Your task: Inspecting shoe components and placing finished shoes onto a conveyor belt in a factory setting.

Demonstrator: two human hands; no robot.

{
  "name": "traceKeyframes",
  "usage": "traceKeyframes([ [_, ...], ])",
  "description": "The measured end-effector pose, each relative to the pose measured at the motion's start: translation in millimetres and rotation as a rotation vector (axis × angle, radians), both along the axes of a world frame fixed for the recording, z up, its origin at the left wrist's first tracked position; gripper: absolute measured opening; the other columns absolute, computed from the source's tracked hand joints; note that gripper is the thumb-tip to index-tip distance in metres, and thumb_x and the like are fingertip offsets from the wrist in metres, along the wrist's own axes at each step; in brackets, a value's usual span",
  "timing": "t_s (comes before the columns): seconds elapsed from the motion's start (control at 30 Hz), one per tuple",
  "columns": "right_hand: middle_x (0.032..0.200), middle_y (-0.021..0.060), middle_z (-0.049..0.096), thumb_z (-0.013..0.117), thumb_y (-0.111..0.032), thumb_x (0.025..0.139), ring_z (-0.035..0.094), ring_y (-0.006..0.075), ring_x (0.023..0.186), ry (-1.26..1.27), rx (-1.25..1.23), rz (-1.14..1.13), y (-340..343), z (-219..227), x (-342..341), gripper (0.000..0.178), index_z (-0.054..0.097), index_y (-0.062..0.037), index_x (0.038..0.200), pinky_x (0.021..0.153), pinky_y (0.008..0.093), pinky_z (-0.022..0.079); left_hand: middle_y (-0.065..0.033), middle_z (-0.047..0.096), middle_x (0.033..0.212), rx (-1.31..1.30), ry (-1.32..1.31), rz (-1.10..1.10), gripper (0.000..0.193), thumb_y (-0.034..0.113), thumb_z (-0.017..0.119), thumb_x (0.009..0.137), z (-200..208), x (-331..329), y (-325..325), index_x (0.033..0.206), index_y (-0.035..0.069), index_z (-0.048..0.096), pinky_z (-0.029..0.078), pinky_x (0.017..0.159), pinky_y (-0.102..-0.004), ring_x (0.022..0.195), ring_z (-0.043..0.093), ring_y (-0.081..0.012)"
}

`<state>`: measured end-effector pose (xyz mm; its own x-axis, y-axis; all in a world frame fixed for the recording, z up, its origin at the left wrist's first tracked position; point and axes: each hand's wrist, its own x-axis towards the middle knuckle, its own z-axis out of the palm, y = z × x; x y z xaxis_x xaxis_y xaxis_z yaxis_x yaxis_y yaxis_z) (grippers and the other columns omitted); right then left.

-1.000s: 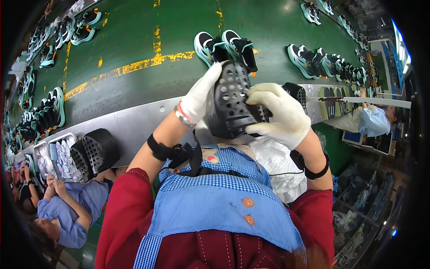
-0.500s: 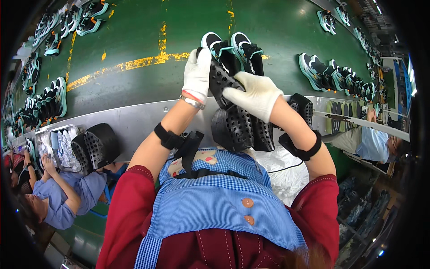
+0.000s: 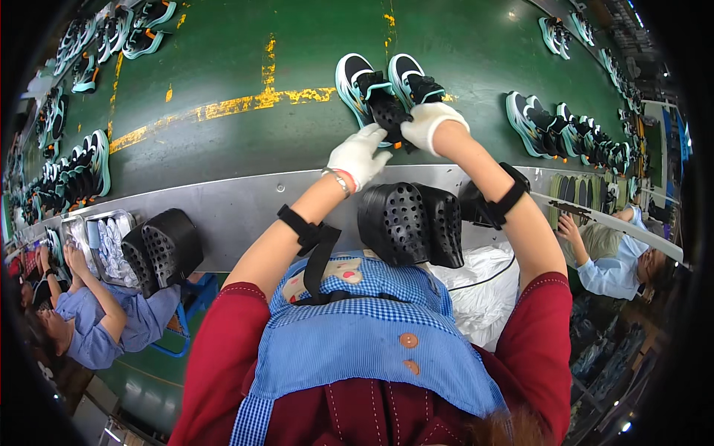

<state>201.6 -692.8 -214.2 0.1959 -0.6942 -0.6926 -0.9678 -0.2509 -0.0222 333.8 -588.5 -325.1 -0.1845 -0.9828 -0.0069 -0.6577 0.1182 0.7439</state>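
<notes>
A black perforated shoe insert (image 3: 388, 116) sits partly in the opening of the left sneaker (image 3: 352, 77), black and white with a pale mint sole. My right hand (image 3: 434, 125), in a white knit glove, is closed on the insert's near end. My gloved left hand (image 3: 358, 154) is beside that sneaker's heel, fingers stretched and thumb apart; whether its fingertips touch the shoe I cannot tell. Close on the right stands the matching sneaker (image 3: 410, 77), its heel partly behind my right hand. Both shoes point away from me on the green belt (image 3: 223, 149).
Stacks of black perforated inserts (image 3: 405, 223) stand at the metal edge (image 3: 297, 195) before me, with another stack (image 3: 172, 249) farther left. Sneaker rows (image 3: 569, 130) line the belt's right side and left side. Co-workers sit at left (image 3: 111, 312) and right (image 3: 613, 253).
The insert, held between both hands before, has gone away from me into the left sneaker's opening. My left hand has let go of it and dropped nearer.
</notes>
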Motion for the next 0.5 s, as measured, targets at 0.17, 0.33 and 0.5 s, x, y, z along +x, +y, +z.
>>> traceKeyframes([
  [0.17,0.114,0.0149,0.065,0.043,-0.023,0.090,0.063,0.0291,0.106,0.062,-0.096,0.050,-10.8,-35.6,36.0,0.036,0.066,-0.0041,0.110,0.089,0.0358,0.049,-0.0156,0.056,0.124,0.322,-0.116,-0.040,0.041,0.032,0.060,0.084,7.8,-14.8,-23.5,0.117,0.007,0.055,0.047,0.088,-0.0402,0.106,0.057,-0.0336],
  [0.33,0.107,0.0190,0.066,0.047,-0.020,0.090,0.063,0.0338,0.101,-0.153,-0.203,-0.243,-18.1,-92.6,48.2,0.030,0.065,-0.0044,0.108,0.087,0.0388,0.050,-0.0142,0.065,0.107,0.400,-0.183,-0.018,0.041,0.040,0.060,0.083,-12.3,-28.0,-39.2,0.111,0.011,0.062,0.050,0.084,-0.0407,0.097,0.062,-0.0336],
  [0.5,0.107,0.0182,0.065,0.051,-0.025,0.090,0.063,0.0330,0.101,-0.060,0.015,0.259,-27.6,-104.4,30.9,0.031,0.065,-0.0058,0.110,0.088,0.0389,0.050,-0.0111,0.066,0.111,0.624,-0.342,-0.074,0.041,0.046,0.055,0.085,-26.7,-32.7,-58.4,0.114,0.018,0.063,0.050,0.085,-0.0385,0.101,0.063,-0.0297],
])
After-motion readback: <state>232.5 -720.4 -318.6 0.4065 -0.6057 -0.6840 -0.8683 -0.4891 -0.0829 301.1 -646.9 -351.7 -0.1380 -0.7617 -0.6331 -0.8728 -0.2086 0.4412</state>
